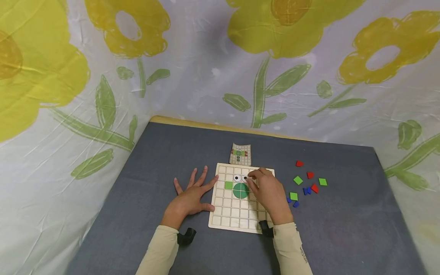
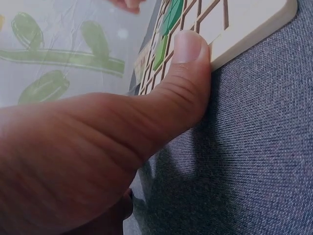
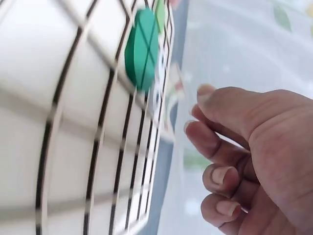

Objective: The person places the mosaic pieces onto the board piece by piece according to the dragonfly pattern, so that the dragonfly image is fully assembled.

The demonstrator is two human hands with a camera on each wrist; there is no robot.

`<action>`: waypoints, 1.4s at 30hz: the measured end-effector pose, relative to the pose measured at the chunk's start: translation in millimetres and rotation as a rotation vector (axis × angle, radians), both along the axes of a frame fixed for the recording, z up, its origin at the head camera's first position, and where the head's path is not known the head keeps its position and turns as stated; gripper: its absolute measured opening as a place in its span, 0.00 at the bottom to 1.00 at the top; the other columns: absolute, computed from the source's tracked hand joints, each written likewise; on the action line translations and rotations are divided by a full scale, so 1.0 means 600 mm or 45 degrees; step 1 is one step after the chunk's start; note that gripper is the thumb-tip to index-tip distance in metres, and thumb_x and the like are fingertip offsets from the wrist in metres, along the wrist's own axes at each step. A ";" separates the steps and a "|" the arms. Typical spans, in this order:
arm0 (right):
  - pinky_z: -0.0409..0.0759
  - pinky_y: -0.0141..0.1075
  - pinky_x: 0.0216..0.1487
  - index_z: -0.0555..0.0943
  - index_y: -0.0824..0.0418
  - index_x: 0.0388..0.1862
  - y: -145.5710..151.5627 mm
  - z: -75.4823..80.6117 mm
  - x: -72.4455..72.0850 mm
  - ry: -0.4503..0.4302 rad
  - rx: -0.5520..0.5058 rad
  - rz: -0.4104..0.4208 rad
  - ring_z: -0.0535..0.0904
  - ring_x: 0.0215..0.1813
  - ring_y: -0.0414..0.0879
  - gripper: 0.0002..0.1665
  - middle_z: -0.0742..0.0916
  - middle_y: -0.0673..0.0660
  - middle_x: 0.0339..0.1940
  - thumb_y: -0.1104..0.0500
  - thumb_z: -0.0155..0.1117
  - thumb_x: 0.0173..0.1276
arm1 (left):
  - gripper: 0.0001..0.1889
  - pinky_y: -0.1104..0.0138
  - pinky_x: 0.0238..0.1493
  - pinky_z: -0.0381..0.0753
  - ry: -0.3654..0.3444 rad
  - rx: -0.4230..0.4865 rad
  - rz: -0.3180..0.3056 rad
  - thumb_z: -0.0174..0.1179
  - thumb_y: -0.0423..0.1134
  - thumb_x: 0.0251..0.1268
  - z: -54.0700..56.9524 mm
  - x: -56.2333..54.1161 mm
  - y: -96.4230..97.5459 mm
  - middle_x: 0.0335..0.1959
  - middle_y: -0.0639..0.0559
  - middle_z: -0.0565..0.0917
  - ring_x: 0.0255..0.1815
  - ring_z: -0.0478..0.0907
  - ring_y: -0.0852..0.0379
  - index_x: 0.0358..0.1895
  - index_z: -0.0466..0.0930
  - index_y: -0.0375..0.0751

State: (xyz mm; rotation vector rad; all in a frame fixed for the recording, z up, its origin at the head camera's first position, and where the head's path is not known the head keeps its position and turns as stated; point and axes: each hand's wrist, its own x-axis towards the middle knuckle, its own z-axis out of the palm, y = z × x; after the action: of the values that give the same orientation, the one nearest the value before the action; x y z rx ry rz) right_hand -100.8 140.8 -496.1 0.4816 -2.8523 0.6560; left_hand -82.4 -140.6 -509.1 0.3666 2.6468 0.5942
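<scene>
Two eyes (image 1: 237, 178) sat side by side on the board (image 1: 225, 212), just beyond the disc (image 1: 240, 191); my right hand (image 1: 270, 194), nearer, curled by the right one, pinching or not I couldn't tell; my left hand (image 1: 191, 197) splayed at the left edge.

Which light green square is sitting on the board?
The light green square left of the dark green circle in the head view. It alone sits on the wooden board; the other three squares lie on the grey table.
</scene>
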 end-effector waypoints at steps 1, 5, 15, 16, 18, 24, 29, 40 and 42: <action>0.85 0.44 0.32 0.89 0.59 0.47 0.009 0.000 0.000 -0.009 -0.016 -0.030 0.84 0.39 0.49 0.10 0.87 0.54 0.41 0.55 0.76 0.72 | 0.57 0.19 0.68 0.20 0.003 0.001 0.000 0.75 0.60 0.55 0.000 0.000 -0.001 0.89 0.53 0.35 0.88 0.25 0.40 0.87 0.50 0.70; 0.84 0.45 0.29 0.89 0.60 0.49 0.047 -0.001 0.002 -0.038 -0.045 -0.135 0.84 0.37 0.50 0.11 0.87 0.56 0.41 0.55 0.75 0.73 | 0.57 0.19 0.68 0.20 0.008 0.002 0.002 0.75 0.60 0.55 0.000 0.000 -0.004 0.89 0.53 0.35 0.88 0.25 0.39 0.87 0.50 0.70; 0.84 0.55 0.32 0.88 0.63 0.51 0.143 -0.006 0.008 -0.033 -0.067 -0.450 0.85 0.36 0.57 0.13 0.88 0.61 0.45 0.56 0.70 0.77 | 0.57 0.18 0.68 0.20 0.007 0.006 0.003 0.75 0.60 0.55 0.001 0.001 -0.004 0.89 0.52 0.35 0.88 0.26 0.39 0.87 0.50 0.70; 0.83 0.55 0.30 0.88 0.64 0.51 0.152 -0.006 0.010 -0.034 -0.069 -0.489 0.85 0.34 0.58 0.13 0.88 0.62 0.45 0.56 0.69 0.77 | 0.57 0.18 0.68 0.20 0.008 0.007 0.002 0.75 0.60 0.55 0.001 0.001 -0.004 0.89 0.52 0.35 0.88 0.25 0.39 0.87 0.50 0.69; 0.83 0.57 0.28 0.88 0.65 0.52 0.172 -0.004 0.013 -0.033 -0.077 -0.577 0.85 0.33 0.60 0.14 0.88 0.64 0.44 0.56 0.68 0.77 | 0.57 0.18 0.67 0.20 0.011 0.013 0.000 0.75 0.60 0.55 0.001 0.001 -0.004 0.89 0.52 0.35 0.88 0.25 0.39 0.87 0.50 0.69; 0.80 0.67 0.38 0.86 0.67 0.51 0.229 -0.006 0.027 -0.128 -0.071 -0.837 0.84 0.43 0.72 0.18 0.86 0.70 0.46 0.52 0.64 0.78 | 0.57 0.18 0.67 0.21 0.025 0.024 -0.008 0.75 0.60 0.55 0.002 -0.001 -0.002 0.89 0.51 0.36 0.88 0.26 0.38 0.87 0.51 0.69; 0.78 0.70 0.39 0.84 0.67 0.52 0.259 -0.012 0.033 -0.296 -0.044 -0.949 0.82 0.47 0.78 0.23 0.85 0.73 0.49 0.46 0.62 0.79 | 0.56 0.18 0.67 0.20 0.013 0.015 -0.008 0.75 0.60 0.55 0.001 -0.002 -0.001 0.89 0.52 0.35 0.88 0.25 0.39 0.87 0.50 0.69; 0.78 0.71 0.42 0.85 0.63 0.54 0.255 -0.015 0.025 -0.391 -0.036 -0.952 0.81 0.50 0.80 0.21 0.84 0.76 0.51 0.47 0.66 0.78 | 0.57 0.19 0.68 0.19 -0.001 -0.002 -0.004 0.75 0.60 0.55 0.000 -0.002 0.000 0.89 0.53 0.34 0.88 0.25 0.39 0.87 0.49 0.70; 0.78 0.71 0.42 0.86 0.63 0.53 0.253 -0.015 0.023 -0.379 -0.043 -0.948 0.81 0.50 0.80 0.18 0.85 0.76 0.51 0.49 0.66 0.78 | 0.57 0.19 0.68 0.19 -0.003 0.000 -0.004 0.75 0.60 0.55 -0.001 -0.001 0.001 0.89 0.53 0.34 0.88 0.25 0.39 0.87 0.49 0.70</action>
State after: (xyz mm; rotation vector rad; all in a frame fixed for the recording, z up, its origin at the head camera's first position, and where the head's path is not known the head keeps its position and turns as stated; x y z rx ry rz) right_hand -87.1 292.6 -505.2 -0.7161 -2.9377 0.6504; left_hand -83.0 -140.3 -509.4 0.3694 2.6438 0.5935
